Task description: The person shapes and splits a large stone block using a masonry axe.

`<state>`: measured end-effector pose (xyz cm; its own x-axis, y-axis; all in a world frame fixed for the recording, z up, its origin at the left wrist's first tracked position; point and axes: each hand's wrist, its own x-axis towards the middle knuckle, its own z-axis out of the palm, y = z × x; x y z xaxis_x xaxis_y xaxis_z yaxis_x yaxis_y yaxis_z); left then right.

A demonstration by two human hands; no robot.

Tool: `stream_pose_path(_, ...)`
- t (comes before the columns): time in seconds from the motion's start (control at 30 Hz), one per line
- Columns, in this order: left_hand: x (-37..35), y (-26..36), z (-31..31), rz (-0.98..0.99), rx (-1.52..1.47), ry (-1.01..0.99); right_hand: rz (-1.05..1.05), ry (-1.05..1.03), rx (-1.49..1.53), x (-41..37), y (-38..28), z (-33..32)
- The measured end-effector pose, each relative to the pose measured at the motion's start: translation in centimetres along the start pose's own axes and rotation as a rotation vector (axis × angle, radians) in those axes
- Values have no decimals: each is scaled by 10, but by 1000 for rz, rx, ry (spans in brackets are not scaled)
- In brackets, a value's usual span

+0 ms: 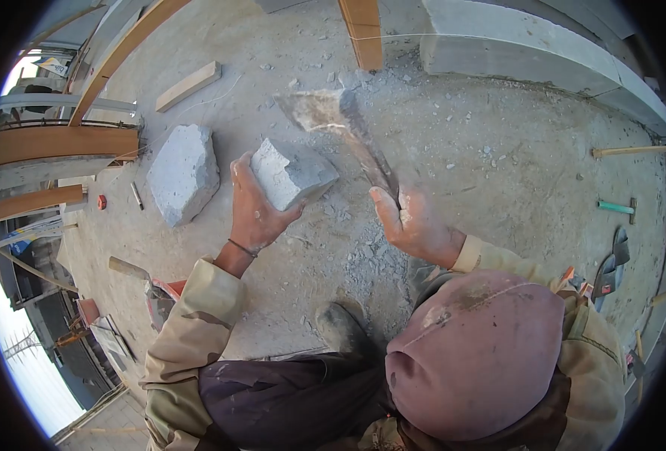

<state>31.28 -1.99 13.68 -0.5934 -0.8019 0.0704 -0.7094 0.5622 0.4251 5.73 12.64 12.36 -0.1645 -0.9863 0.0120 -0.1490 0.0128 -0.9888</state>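
Observation, head view.

1. Left hand: closed around the near left side of a grey block, palm under it and thumb on its side. The block is held clear of the floor, just left of centre, with its far right corner turned towards the tool. I judge this grip keeps the fingers away from the face presented to the blade.

2. Right hand: wrapped tight on the near end of the handle of a tool. The broad, dusty head sits far of the block, above and apart from it. The head is blurred, so I cannot tell its exact type. Holding low on the handle would give reach and leverage.

3. Rubble lies on the floor directly beneath the hands, near a boot.

Count:
- Blocks: two, one in hand and a larger one lying on the floor to the left, well apart.
- Hammer: one, green-handled, at the right.
- Trowel: one, near left.
- Short plank: one, far left.
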Motion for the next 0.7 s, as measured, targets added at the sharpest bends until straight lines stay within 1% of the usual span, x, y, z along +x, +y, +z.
stream_pose_path(0.03, 0, 0, 0, 7, -1, 8, -22, -30, -204, -1, 30, 11)
stream_pose_path(0.07, -2, 0, 0, 17, 5, 7, -39, -57, -407, 1, 34, 15)
stream_pose_path(0.1, 0, 0, 0, 34, 13, 10, -46, -44, -412, 4, 35, 10)
stream_pose_path(0.13, 11, -1, -1, 48, 14, 30, -7, -85, -392, 20, 17, -1)
stream_pose_path(0.17, 9, 1, -1, 15, 12, 30, 64, -146, -356, 21, 3, -6)
stream_pose_path(0.2, -1, 3, 0, -21, 9, 6, 99, -156, -339, 11, -7, -6)
stream_pose_path(0.27, 0, 2, 1, -19, 4, 2, -128, -27, -228, 14, -21, -10)
stream_pose_path(0.33, -1, 4, -1, -23, -6, 3, -103, 5, -193, 7, -4, 3)
stream_pose_path(0.4, -1, 1, 1, 0, 8, 19, -101, 53, -173, 6, 28, 10)
stream_pose_path(0.47, 8, 2, -3, 44, 30, 26, -30, 59, -405, 17, 37, 11)
stream_pose_path(0.5, 14, -1, -1, 45, 40, 40, -42, 70, -411, 26, 47, 1)
stream_pose_path(0.53, -1, 1, 1, 17, 45, 1, 50, -45, -359, 24, 16, -8)
stream_pose_path(0.57, -14, 3, 0, -3, 42, -50, 148, -162, -295, 15, 1, -8)
stream_pose_path(0.6, -1, 3, 1, 4, 26, -22, 141, -159, -301, 15, 4, -7)
stream_pose_path(0.67, -2, 2, 0, -5, 11, -6, 12, 16, -175, -1, 9, 2)
stream_pose_path(0.7, -3, 2, -1, -16, 18, -2, 6, 18, -177, -1, 31, 9)
